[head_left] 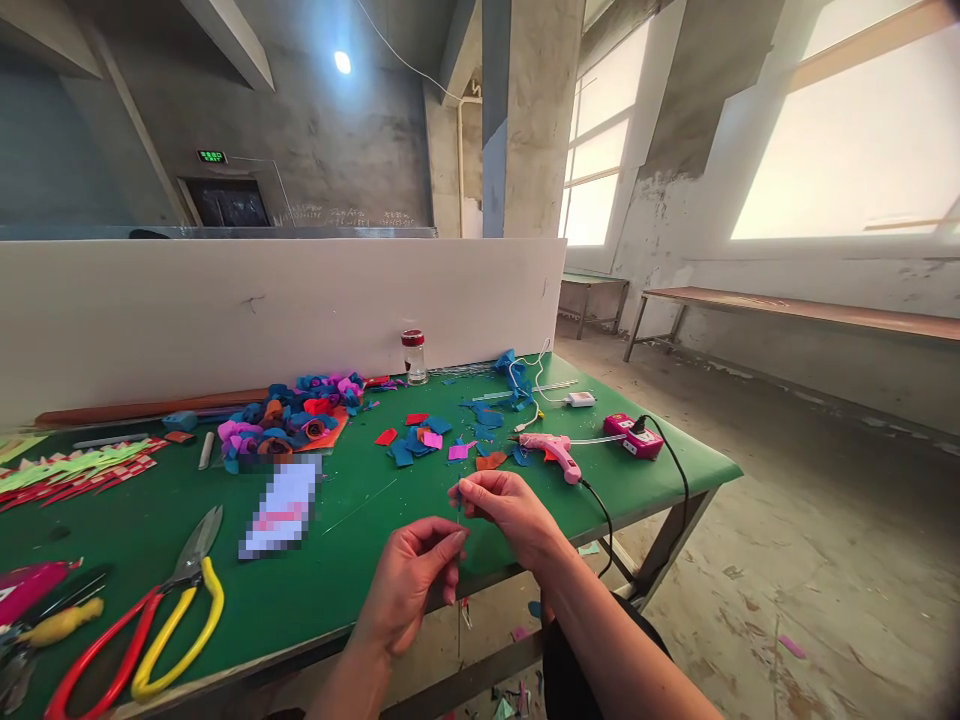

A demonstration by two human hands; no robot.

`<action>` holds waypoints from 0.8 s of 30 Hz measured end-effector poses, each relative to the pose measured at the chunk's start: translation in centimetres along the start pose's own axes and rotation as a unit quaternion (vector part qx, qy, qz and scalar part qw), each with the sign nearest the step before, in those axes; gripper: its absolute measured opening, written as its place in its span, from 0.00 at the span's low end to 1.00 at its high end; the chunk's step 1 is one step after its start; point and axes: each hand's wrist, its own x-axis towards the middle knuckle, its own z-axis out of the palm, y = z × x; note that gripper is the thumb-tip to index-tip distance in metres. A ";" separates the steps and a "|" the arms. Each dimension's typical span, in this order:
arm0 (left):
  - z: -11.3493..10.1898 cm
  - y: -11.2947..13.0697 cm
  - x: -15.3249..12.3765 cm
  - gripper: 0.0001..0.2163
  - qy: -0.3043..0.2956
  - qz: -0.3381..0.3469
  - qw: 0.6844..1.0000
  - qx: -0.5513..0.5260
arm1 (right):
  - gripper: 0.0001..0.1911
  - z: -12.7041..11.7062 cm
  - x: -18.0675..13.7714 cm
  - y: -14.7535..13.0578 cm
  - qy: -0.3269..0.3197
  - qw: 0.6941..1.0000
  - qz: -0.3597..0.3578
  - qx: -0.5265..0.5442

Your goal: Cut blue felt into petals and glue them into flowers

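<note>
Over the front edge of the green table (352, 545), both of my hands are closed on a thin wire (459, 630) that stands nearly upright and hangs below them. My left hand (416, 575) pinches it lower down with thumb and forefinger. My right hand (506, 510) grips its upper end, where a small dark blue bit, perhaps paper, shows between the fingertips. Just beyond the right hand lies a pink glue gun (551, 452). Cut squares of coloured paper (420, 442) are scattered past my fingers.
Red-and-yellow-handled snips (191, 575) lie at left, near a pixelated card (283, 508). Rolled paper flowers (292, 415) are heaped behind. A red-lidded jar (413, 357) stands near the white board (285, 300). A pink power box (634, 437) with a black cable is at right.
</note>
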 end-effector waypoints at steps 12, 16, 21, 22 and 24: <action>0.2 -0.2 0.1 0.14 0.012 -0.002 0.999 -0.033 | 0.31 -0.2 -0.2 0.0 0.010 0.997 0.079 -0.009; 0.2 -0.1 0.2 0.14 0.014 0.003 0.999 -0.044 | 0.21 0.1 -0.3 0.0 -0.016 0.998 0.058 -0.028; 0.3 -0.3 0.2 0.14 0.009 0.005 0.999 -0.041 | 0.17 0.4 -0.2 0.4 0.006 0.998 0.051 -0.019; 0.3 -0.4 0.2 0.14 0.008 0.007 0.999 -0.041 | 0.17 0.5 -0.2 0.5 0.011 0.998 0.054 -0.018; 0.3 -0.4 0.2 0.14 0.008 0.009 0.999 -0.042 | 0.18 0.5 -0.2 0.5 0.015 0.998 0.057 -0.016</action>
